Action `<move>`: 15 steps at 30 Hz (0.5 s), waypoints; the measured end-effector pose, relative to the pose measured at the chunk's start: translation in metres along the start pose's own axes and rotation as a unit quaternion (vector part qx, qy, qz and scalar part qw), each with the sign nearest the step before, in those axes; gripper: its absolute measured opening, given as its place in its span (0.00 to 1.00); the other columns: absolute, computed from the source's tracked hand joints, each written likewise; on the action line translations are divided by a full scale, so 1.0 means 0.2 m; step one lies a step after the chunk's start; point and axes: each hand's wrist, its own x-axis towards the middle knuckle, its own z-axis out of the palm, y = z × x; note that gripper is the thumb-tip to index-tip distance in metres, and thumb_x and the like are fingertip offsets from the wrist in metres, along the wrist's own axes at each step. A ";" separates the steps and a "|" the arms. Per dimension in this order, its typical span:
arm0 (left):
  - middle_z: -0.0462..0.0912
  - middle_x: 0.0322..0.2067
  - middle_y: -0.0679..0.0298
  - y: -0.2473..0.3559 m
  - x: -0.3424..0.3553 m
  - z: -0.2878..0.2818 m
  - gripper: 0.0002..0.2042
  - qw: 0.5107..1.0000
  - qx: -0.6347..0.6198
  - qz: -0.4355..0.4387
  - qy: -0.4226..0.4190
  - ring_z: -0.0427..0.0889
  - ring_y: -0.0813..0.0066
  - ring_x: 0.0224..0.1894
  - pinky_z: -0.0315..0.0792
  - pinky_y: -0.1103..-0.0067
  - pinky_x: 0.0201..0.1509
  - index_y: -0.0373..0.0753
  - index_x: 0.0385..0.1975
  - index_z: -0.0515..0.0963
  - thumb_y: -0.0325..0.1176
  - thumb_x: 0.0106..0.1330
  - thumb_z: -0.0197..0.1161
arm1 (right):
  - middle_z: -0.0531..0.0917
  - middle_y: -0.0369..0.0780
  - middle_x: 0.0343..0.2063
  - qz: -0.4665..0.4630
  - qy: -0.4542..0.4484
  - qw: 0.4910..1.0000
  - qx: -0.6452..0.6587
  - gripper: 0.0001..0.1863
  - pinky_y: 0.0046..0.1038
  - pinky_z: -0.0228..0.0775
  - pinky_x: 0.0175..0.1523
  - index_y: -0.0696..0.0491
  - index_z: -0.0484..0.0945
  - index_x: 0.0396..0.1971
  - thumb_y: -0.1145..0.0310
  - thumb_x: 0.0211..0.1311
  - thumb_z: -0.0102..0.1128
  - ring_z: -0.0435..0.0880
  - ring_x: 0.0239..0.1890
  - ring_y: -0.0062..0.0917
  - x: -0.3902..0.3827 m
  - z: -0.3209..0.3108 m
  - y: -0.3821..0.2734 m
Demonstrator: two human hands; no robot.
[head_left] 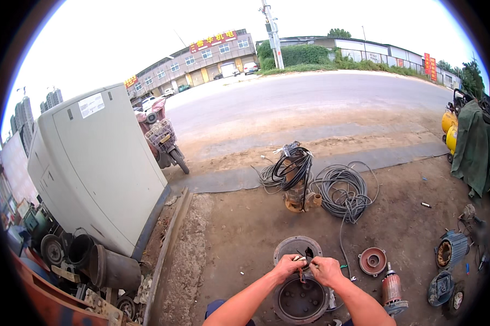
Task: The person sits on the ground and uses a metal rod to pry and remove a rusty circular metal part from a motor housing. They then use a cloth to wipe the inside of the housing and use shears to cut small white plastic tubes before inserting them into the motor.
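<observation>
My left hand (289, 266) and my right hand (326, 271) meet over a round, dark metal motor housing (302, 315), fingers closed in a pinch. Between them run thin wires (302, 278), partly reddish, hanging toward the housing's top. Each hand seems to grip a wire end, though the fingers hide much of it. Just beyond the hands lies a round metal flange (284, 246) with a dark opening. Farther off, a rusty submersible pump (296, 190) stands upright with black cable looped over its top.
A grey cable coil (347, 190) lies beside the pump. At right are a reddish flanged ring (373, 262), a motor rotor (391, 288) and a blue motor casing (452, 250). A tall grey cabinet (103, 168) stands left, above buckets (114, 267) and scrap. A scooter (163, 138) is parked beyond.
</observation>
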 end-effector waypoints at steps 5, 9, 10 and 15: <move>0.78 0.29 0.75 0.10 -0.01 0.04 0.05 1.000 0.009 -0.008 0.014 0.72 0.87 0.28 0.65 0.84 0.31 0.41 0.35 0.82 0.33 0.65 0.67 | 0.86 0.48 0.27 0.204 -0.048 0.970 0.126 0.15 0.42 0.77 0.41 0.55 0.85 0.31 0.57 0.60 0.62 0.86 0.32 0.44 0.00 0.01 0.05; 0.79 0.26 0.73 0.08 -0.02 0.01 0.02 1.000 -0.010 -0.006 0.017 0.76 0.86 0.27 0.69 0.83 0.31 0.40 0.31 0.81 0.29 0.65 0.66 | 0.82 0.39 0.28 -0.094 0.064 0.991 -0.071 0.15 0.38 0.77 0.30 0.49 0.78 0.40 0.65 0.52 0.70 0.84 0.26 0.40 0.02 -0.01 -0.03; 0.79 0.26 0.74 0.05 0.00 0.00 0.02 1.000 -0.019 -0.004 0.017 0.76 0.86 0.27 0.69 0.83 0.30 0.40 0.31 0.81 0.29 0.65 0.66 | 0.78 0.39 0.24 -0.125 0.061 0.987 -0.083 0.10 0.39 0.75 0.28 0.49 0.78 0.34 0.67 0.54 0.69 0.82 0.25 0.40 0.02 0.02 0.00; 0.81 0.27 0.74 0.05 -0.01 0.02 0.03 1.000 -0.021 -0.003 0.003 0.76 0.87 0.28 0.68 0.86 0.31 0.38 0.33 0.82 0.29 0.65 0.67 | 0.82 0.43 0.23 0.048 0.021 0.997 0.061 0.06 0.33 0.72 0.30 0.52 0.81 0.31 0.66 0.61 0.65 0.83 0.25 0.35 -0.01 0.07 0.05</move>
